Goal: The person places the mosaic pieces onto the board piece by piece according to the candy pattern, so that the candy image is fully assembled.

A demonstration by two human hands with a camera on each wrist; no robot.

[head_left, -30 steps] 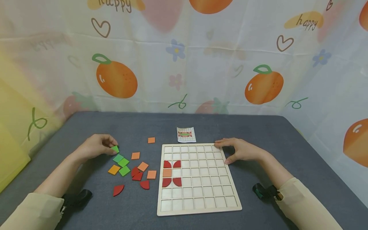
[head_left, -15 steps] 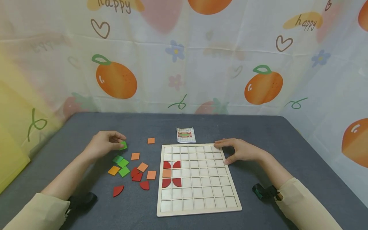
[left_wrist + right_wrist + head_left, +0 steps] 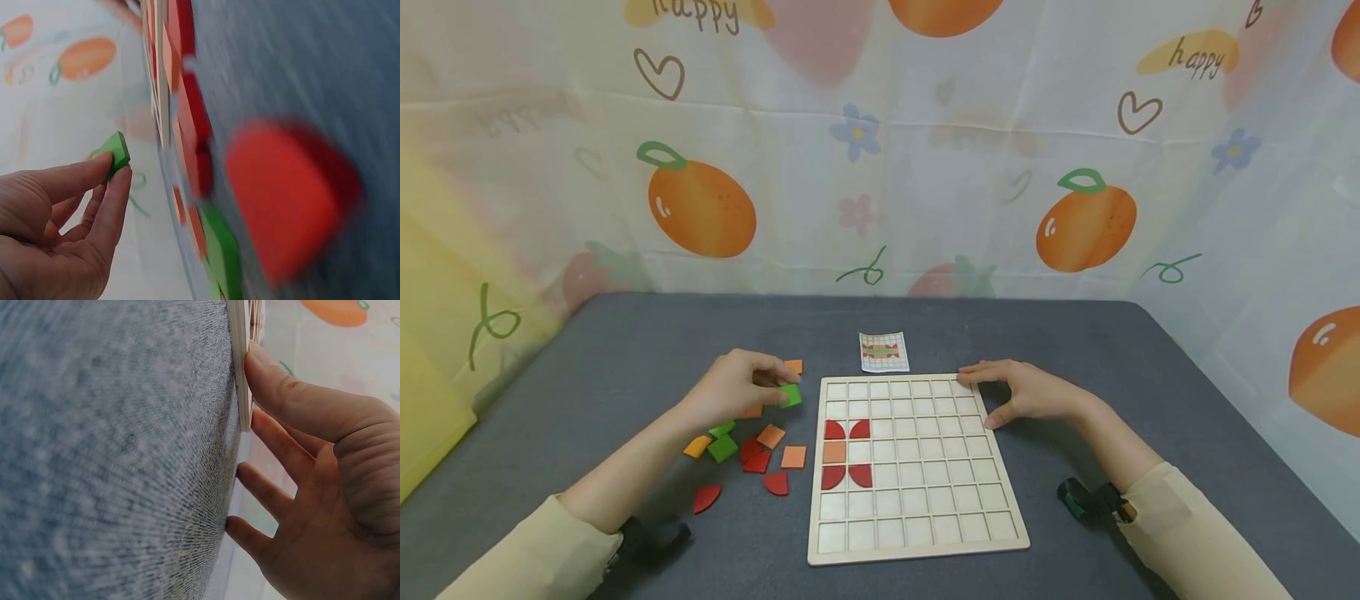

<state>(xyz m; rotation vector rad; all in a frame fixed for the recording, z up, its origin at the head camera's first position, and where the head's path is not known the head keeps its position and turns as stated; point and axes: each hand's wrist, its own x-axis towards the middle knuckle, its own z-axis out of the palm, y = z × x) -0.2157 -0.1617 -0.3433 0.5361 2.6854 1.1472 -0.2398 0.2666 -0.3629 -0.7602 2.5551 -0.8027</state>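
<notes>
At the far left of the loose pieces on the grey table (image 3: 1045, 329), we see an amber tile (image 3: 697, 447), with a red quarter-round (image 3: 707, 498) nearer to us and green tiles (image 3: 722, 450) just beside the amber one. Above this group is the left hand (image 3: 737, 390), its thumb and fingers pinching a green square (image 3: 790, 396) clear of the table, short of the board's far left corner. An orange tile shows partly under that hand, and we cannot tell how much else it covers. Next come red pieces (image 3: 756, 458) lying against each other, an orange square (image 3: 771, 436) touching them, another red quarter-round (image 3: 777, 483) and a peach tile (image 3: 793, 457) near the board. The pale gridded board (image 3: 917, 553) bears four red quarter-rounds in its two leftmost columns, with one orange insert (image 3: 833, 452) between the left pair. Just beyond its far edge lies a printed card (image 3: 883, 352). At the right, the right hand (image 3: 1030, 392) has its fingers spread, thumb resting on the board's right rim and fingertips at the far corner.
</notes>
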